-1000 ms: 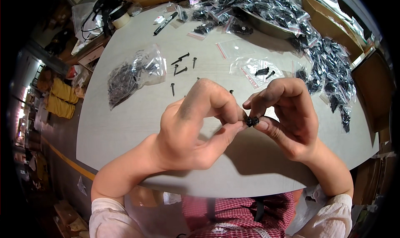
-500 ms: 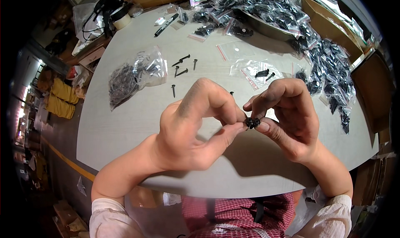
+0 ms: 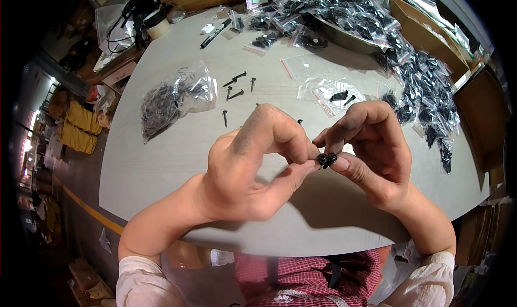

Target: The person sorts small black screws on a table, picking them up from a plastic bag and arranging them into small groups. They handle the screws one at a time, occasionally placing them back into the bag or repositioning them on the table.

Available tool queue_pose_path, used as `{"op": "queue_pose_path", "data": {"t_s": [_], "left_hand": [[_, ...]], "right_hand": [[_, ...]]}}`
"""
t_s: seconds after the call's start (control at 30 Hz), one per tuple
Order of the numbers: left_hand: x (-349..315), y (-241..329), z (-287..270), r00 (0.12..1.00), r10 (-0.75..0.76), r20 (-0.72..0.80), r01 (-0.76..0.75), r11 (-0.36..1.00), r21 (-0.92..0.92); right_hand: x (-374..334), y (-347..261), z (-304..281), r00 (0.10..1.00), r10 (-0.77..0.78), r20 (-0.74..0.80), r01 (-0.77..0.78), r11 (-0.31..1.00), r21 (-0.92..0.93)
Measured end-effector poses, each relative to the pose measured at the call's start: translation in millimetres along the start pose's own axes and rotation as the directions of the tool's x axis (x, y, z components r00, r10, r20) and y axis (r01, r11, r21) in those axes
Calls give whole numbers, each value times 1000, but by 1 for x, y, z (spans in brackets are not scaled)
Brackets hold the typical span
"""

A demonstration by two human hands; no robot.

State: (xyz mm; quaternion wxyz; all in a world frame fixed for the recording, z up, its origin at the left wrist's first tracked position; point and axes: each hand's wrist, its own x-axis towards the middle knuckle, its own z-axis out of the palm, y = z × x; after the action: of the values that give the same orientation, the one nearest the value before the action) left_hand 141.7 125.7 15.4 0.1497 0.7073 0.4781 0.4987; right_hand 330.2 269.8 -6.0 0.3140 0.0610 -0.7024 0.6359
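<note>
Presently, left hand [image 3: 234, 172] and right hand [image 3: 379, 161] pinch black screws [image 3: 322, 159] together (exact count unclear), apparently grouping them; the next move calls for a steady pinch.

The brightly lit tabletop [image 3: 156, 172] bears a dark shadow [image 3: 334, 207], plastic bags [image 3: 350, 16] glint, and edges bend into black.

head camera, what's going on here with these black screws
A person at a pale table pinches a few small black screws between the fingertips of the left hand and right hand, which meet above the tabletop. Loose screws lie beyond the left hand, beside a big clear bag of dark pieces. Filled little bags are heaped at the far right, in and around a metal basin.
</note>
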Motion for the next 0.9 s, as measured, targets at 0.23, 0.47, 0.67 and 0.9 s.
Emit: {"op": "queue_pose_path", "data": {"t_s": [0.23, 0.47, 0.67, 0.9], "left_hand": [[1, 1, 1, 1000, -20, -20, 20, 1000, 17], [1, -18, 11, 920, -389, 42, 389, 921, 4], [3, -28, 10, 811, -583, 40, 565, 766, -307], [14, -38, -14, 914, -346, -211, 321, 936, -145]], "right_hand": [[0, 0, 0, 1000, 5, -2, -5, 1000, -23], [1, 14, -6, 921, 384, -57, -385, 883, -268], [10, 16, -16, 858, 462, -227, -496, 859, -127], [21, 8, -36, 914, 210, -347, -287, 939, -188]]}}
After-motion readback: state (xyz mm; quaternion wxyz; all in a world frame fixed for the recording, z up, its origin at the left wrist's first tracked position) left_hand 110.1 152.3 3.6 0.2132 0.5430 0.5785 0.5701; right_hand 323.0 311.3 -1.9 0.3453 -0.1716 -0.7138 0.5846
